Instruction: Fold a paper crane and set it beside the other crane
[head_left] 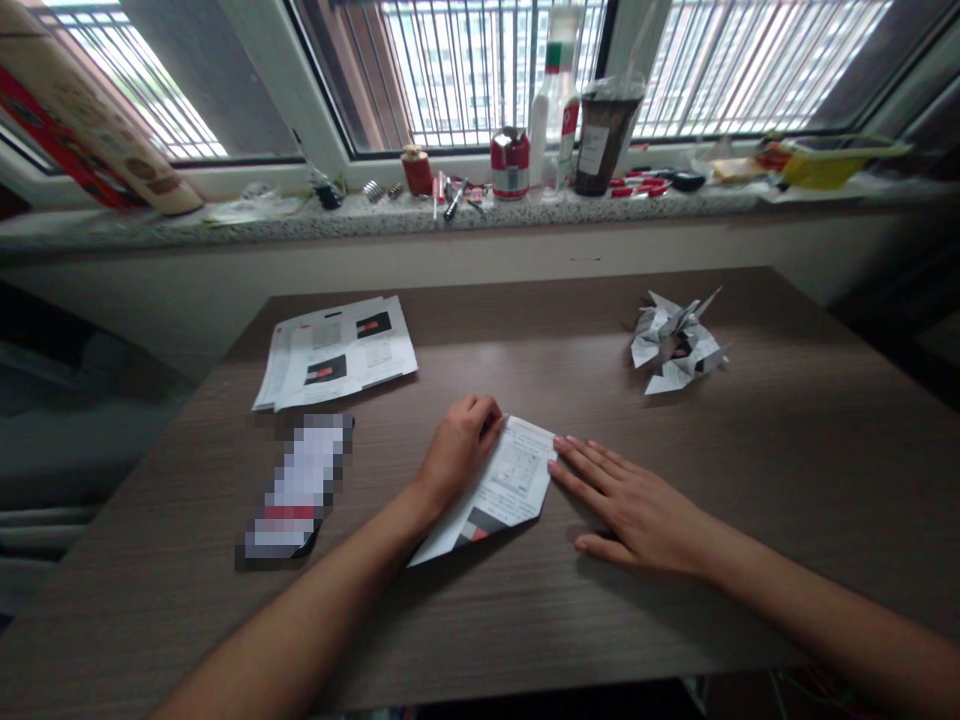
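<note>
A folded sheet of printed paper (506,480) lies on the table in front of me, its lower left end coming to a point. Along its upper left edge, my left hand (461,455) is closed with the fingers curled, gripping or pinning the paper there. My right hand (619,500) rests flat with its fingers stretched out and the thumb apart. Its fingertips touch the paper's right edge. What lies under the left palm is hidden.
A stack of printed sheets (337,350) lies at the back left, with a phone-like blurred object (300,490) nearer me. Folded paper shapes (679,345) sit at the back right. On the windowsill stand a can (510,165), a dark drink cup (600,145) and a yellow basket (825,165).
</note>
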